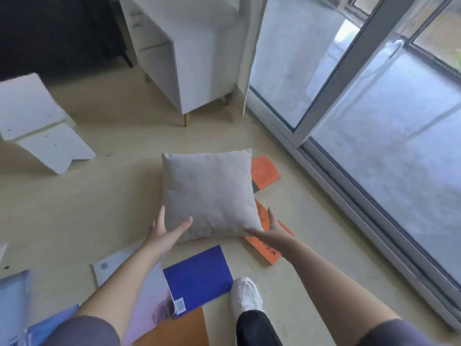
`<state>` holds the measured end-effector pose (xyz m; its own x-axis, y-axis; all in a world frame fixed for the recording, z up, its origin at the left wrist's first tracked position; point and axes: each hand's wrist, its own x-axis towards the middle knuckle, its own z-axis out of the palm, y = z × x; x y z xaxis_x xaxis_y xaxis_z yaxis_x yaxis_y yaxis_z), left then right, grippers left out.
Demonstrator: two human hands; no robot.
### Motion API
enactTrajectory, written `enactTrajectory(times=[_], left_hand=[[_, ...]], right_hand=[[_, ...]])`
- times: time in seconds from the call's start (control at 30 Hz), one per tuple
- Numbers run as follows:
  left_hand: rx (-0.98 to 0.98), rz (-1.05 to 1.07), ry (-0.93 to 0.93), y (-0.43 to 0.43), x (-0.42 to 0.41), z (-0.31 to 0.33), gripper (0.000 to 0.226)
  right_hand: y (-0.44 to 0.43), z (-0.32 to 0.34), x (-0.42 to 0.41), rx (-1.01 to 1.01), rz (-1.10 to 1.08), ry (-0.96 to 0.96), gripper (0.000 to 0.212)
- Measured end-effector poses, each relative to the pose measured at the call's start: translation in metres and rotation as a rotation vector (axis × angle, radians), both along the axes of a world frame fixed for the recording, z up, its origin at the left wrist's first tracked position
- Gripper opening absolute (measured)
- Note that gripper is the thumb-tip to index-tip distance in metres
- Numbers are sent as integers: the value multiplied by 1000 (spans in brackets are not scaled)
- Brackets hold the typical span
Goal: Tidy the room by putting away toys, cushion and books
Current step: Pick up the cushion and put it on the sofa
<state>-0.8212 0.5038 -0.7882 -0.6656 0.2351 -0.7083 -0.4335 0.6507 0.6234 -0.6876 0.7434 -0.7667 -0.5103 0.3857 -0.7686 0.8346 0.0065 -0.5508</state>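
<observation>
Cushion (207,193) first: left hand (164,233) grips its near corner, right hand (270,233) lies open against the other; books (199,273) around both hands litter the floor (99,196), not yet put away.

Cushion (208,193) at centre. Left hand (164,231) on its near left corner, right hand (272,233) at its near right corner. Far book (264,172) and near book (268,248) lie on the floor (99,196), partly behind the cushion's right edge. Overlapping books (197,273) lie before the cushion, left of the shoe (245,295). Cabinet (199,58) stands behind, stool (37,123) far left, sliding door (374,121) along the right.
</observation>
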Motion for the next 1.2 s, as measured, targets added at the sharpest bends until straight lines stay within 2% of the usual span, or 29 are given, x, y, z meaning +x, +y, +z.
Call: enactTrajectory(times=[0.07, 0.13, 0.27, 0.33, 0.43, 0.5, 0.63, 0.67, 0.7, 0.77, 0.83, 1.03, 1.2], left_hand=[[-28, -3, 34, 17, -29, -65, 143], [-37, 30, 55, 32, -56, -127, 146], [-134, 97, 164, 44, -104, -208, 117], [-167, 135, 199, 43, -121, -236, 116], [-163, 222, 210, 43, -142, -264, 117], [-129, 277, 197, 42, -153, -282, 114], [-20, 322, 56, 46, -156, -303, 129], [-25, 327, 43, 48, -154, -304, 124], [-32, 341, 53, 50, -153, -305, 109], [-44, 370, 126, 56, -150, -301, 80], [-82, 361, 214, 62, -144, -286, 68], [-315, 239, 255, 55, -123, -183, 62], [-321, 290, 244, 41, -136, -31, 50]], right_hand=[[21, -61, -28, 19, 30, 29, 125], [40, -120, -53, 11, 18, 53, 124], [69, -199, -92, 24, -9, 112, 139], [77, -220, -108, 34, -48, 140, 142], [86, -241, -132, 33, -135, 129, 122], [96, -259, -146, 41, -156, 122, 119], [105, -282, -159, 60, -173, 134, 116], [106, -287, -159, 62, -191, 146, 114], [106, -290, -160, 72, -212, 163, 111], [105, -291, -162, 93, -266, 218, 96], [101, -281, -161, 128, -302, 276, 79], [82, -197, -148, 318, -194, 277, 33], [76, -60, -168, 389, -117, 261, 24]])
